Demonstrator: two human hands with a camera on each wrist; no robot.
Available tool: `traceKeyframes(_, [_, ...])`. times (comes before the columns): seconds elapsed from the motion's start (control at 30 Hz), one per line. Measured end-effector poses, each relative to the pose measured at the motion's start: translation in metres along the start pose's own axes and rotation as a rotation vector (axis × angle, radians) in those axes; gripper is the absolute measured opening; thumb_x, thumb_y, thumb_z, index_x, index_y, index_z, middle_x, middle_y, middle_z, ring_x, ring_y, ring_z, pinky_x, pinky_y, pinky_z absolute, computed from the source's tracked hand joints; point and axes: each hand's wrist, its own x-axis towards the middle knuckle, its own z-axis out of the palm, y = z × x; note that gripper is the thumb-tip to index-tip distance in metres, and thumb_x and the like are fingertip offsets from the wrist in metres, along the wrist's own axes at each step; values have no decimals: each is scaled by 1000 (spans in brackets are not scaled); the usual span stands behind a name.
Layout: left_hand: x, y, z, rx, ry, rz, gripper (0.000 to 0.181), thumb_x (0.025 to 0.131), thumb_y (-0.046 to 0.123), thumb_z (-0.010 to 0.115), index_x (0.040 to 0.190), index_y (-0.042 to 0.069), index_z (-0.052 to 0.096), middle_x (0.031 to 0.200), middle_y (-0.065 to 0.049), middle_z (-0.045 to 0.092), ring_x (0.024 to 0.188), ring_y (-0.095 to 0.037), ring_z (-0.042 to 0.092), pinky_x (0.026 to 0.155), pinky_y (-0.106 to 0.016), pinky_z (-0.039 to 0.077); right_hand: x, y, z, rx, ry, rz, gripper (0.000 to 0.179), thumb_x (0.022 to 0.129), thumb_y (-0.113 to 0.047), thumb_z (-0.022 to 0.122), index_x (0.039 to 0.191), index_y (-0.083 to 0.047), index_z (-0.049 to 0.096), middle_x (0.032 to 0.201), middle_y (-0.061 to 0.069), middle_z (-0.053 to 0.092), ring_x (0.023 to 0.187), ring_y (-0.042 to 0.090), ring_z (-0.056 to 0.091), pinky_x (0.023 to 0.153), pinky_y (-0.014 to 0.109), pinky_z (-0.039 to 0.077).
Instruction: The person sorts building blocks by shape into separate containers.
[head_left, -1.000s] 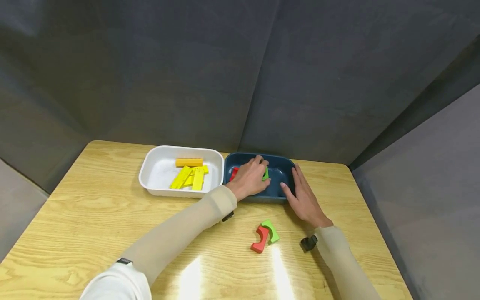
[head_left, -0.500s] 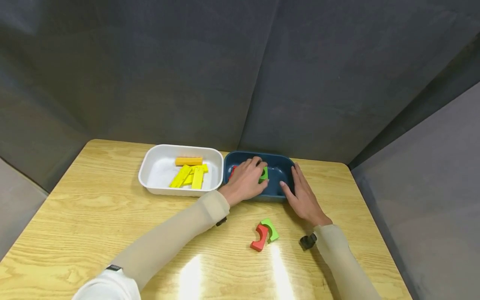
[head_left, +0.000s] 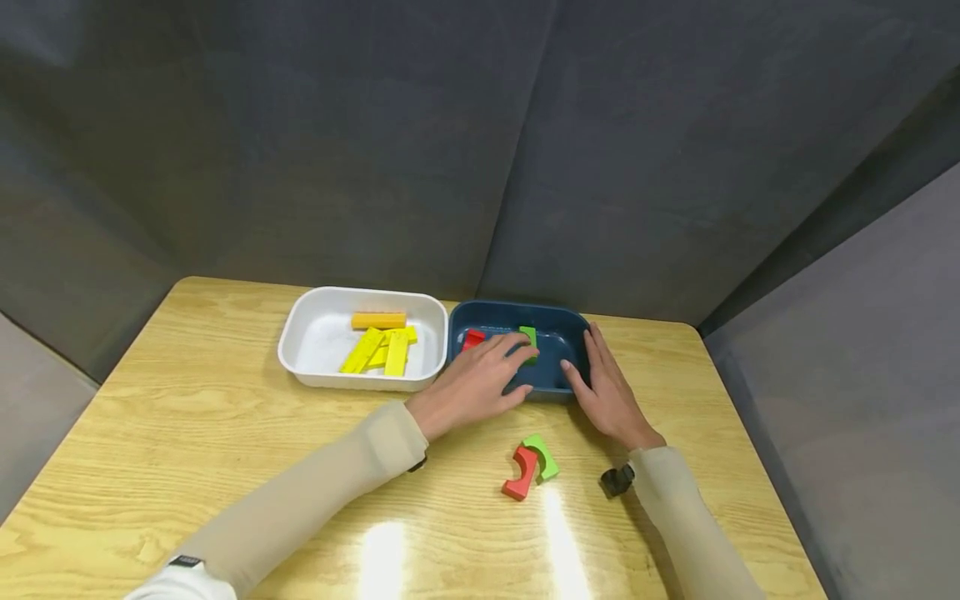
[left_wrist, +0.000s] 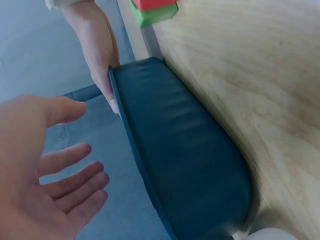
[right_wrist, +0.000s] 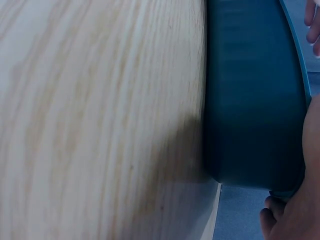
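My left hand (head_left: 480, 379) hovers over the front rim of the dark blue tray (head_left: 558, 387), fingers spread and holding nothing; in the left wrist view the hand (left_wrist: 55, 170) is apart from the tray's wall (left_wrist: 175, 135). Inside the tray lie a red block (head_left: 474, 337) and a green block (head_left: 529, 335), the latter partly hidden behind my fingers. My right hand (head_left: 611, 400) rests against the tray's right end, fingers straight along the outside and thumb at the front rim. A red arch-shaped block (head_left: 525, 477) and a light green one (head_left: 546, 465) lie together on the table in front.
A white tray (head_left: 315, 379) stands against the blue tray's left side. It holds several yellow blocks (head_left: 396, 354) and an orange-yellow bar (head_left: 378, 320). Dark curtain-like sheeting (head_left: 375, 167) rises behind the wooden table (head_left: 187, 400).
My left hand has drawn back to the left and toward me, its fingers opening away from the green block, which now stays in the tray. The right hand keeps its place.
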Motion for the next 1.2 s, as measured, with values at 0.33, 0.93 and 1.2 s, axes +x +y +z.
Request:
traceKeyframes(0.33, [-24, 15, -1, -68, 11, 68, 56, 104, 35, 72, 152, 9, 59, 154, -10, 56, 138, -25, 58, 109, -35, 55, -2, -2, 0, -7, 0, 6, 86, 113, -55, 44, 172, -4, 9, 181, 7, -4, 165, 40, 10, 129, 66, 18])
traceKeyframes(0.93, [-64, 42, 4, -222, -82, 136, 61, 101, 39, 75, 152, 11, 58, 150, -5, 56, 126, -16, 63, 100, -26, 58, 0, -3, 1, -7, 4, 27, 84, 113, -47, 49, 173, -6, 8, 181, 6, -4, 166, 38, 9, 130, 66, 16])
traceKeyframes(1.2, [-72, 47, 15, -187, -158, 140, 63, 99, 47, 75, 151, 14, 60, 146, -3, 56, 115, -13, 63, 95, -23, 58, 0, -4, 0, -14, 6, 31, 85, 112, -51, 47, 173, -6, 9, 181, 4, -4, 166, 38, 9, 129, 66, 17])
